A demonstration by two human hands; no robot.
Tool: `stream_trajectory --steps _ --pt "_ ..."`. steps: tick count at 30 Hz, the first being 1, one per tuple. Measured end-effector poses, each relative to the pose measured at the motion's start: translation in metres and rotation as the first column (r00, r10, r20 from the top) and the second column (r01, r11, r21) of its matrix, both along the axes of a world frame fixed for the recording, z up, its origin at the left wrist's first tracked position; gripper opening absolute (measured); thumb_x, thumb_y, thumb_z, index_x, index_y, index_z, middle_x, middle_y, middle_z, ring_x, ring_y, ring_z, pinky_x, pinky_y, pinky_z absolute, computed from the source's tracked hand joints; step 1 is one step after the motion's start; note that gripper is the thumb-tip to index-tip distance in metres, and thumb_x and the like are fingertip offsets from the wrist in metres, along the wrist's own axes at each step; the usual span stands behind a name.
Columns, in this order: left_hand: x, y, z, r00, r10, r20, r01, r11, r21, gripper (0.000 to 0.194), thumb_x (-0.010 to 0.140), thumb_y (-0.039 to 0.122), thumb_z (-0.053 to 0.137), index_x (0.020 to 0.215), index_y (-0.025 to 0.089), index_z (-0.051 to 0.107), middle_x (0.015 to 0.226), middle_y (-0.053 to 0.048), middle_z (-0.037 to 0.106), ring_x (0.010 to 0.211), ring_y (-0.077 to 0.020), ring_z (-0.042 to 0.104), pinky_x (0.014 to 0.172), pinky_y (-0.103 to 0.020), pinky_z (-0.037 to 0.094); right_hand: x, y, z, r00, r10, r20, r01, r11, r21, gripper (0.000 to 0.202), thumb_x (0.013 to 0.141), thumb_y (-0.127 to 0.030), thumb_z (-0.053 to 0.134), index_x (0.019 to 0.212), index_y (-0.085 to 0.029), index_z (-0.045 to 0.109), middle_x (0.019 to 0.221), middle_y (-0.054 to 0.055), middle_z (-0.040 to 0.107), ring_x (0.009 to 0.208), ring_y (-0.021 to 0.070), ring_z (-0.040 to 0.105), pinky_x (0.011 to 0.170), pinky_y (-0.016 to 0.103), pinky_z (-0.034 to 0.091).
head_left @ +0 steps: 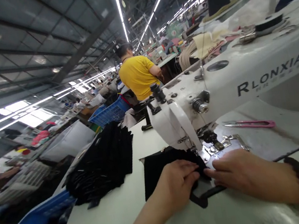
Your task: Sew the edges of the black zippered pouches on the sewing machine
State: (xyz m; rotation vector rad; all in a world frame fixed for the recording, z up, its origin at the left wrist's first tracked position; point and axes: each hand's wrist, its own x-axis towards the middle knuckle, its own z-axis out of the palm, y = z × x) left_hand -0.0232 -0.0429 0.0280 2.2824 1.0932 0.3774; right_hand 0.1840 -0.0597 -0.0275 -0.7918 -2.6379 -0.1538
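A piece of black fabric (157, 168) lies on the white sewing table, its far edge under the head of a white sewing machine (217, 76). My left hand (176, 182) presses on the fabric with fingers and thumb close together, just left of the lit needle area. At the fabric's right edge my right hand (238, 171) pinches the cloth near the presser foot (200, 153), its fingertips almost meeting those of the left. A narrow black strip (212, 192) runs below the hands. Exactly how the layers sit under the fingers is hidden.
Pink-handled thread snips (251, 123) lie right of the needle. A fanned stack of black fabric pieces (103, 163) rests at the table's left, beside a blue crate (38, 213). Beyond the machine are a person in a yellow shirt (138, 72) and a blue basket (110, 112).
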Motion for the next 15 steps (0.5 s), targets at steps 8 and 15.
stream_trajectory --steps 8,15 --pt "0.007 0.004 0.003 0.979 0.174 0.106 -0.172 0.985 -0.033 0.025 0.085 0.013 0.05 0.067 0.013 0.066 0.071 -0.002 0.067 0.069 -0.0157 0.062 0.063 -0.023 0.047 -0.001 0.001 0.004 0.998 0.049 -0.049 -0.051 0.998 -0.034 0.03 0.095 -0.014 0.031 0.076 -0.018 0.054 0.063 -0.001 0.051 0.05 0.0139 0.043 0.047 0.035 0.021" --pt "0.013 -0.016 -0.025 0.977 -0.132 0.169 0.034 0.874 0.484 0.025 0.092 0.015 0.04 0.096 0.009 0.064 0.093 -0.01 0.069 0.089 -0.0169 0.064 0.083 -0.028 0.052 0.0 0.003 -0.007 0.992 0.12 -0.05 -0.123 0.991 -0.055 0.031 0.091 -0.008 0.03 0.079 -0.019 0.056 0.068 0.002 0.056 0.059 0.0147 0.052 0.05 0.031 0.034"
